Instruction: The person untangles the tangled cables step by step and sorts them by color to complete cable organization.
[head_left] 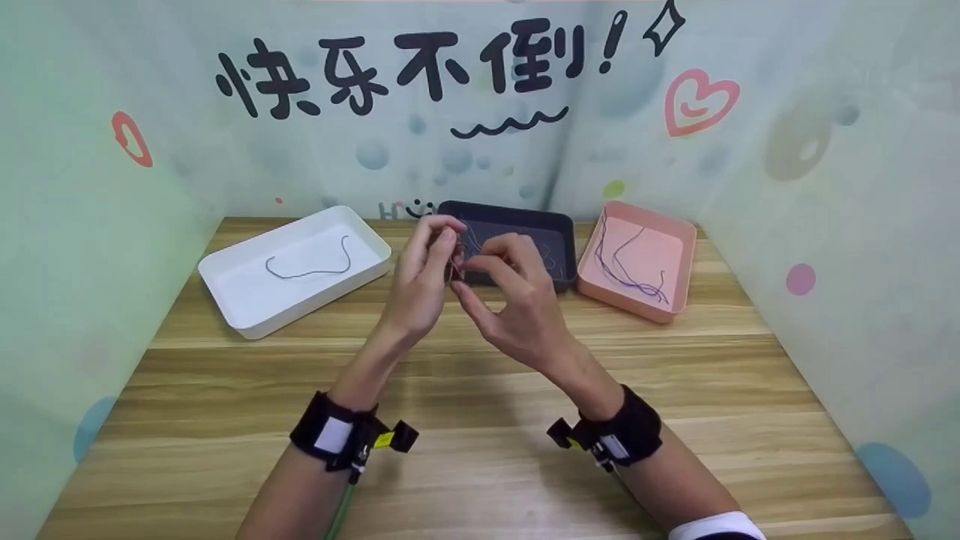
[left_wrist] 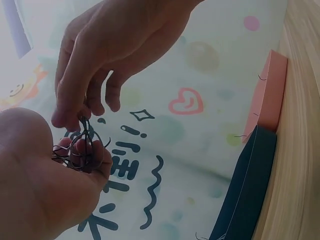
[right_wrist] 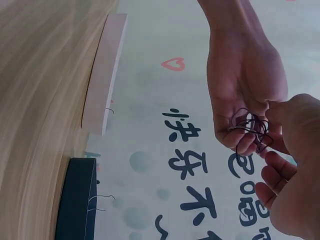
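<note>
My left hand [head_left: 421, 289] is raised over the table in front of the dark tray, its fingers curled round a tangled bunch of thin dark cords [left_wrist: 86, 150]. Loops of the bunch stick out between the palm and fingertips in the left wrist view. Close against it, my right hand [head_left: 525, 304] pinches strands at the edge of the tangle with thumb and fingertips. From the right wrist side, the looped cords [right_wrist: 250, 127] lie across the left fingers. Part of the bunch is hidden inside the left hand.
A white tray [head_left: 247, 300] at the left holds a single grey cord [head_left: 311, 273]. Behind the hands stands a dark tray [head_left: 566, 255] with several thin strands. The pink tray [head_left: 679, 277] at the right holds several purplish cords [head_left: 626, 281]. Printed curtains surround the wooden table [head_left: 480, 450].
</note>
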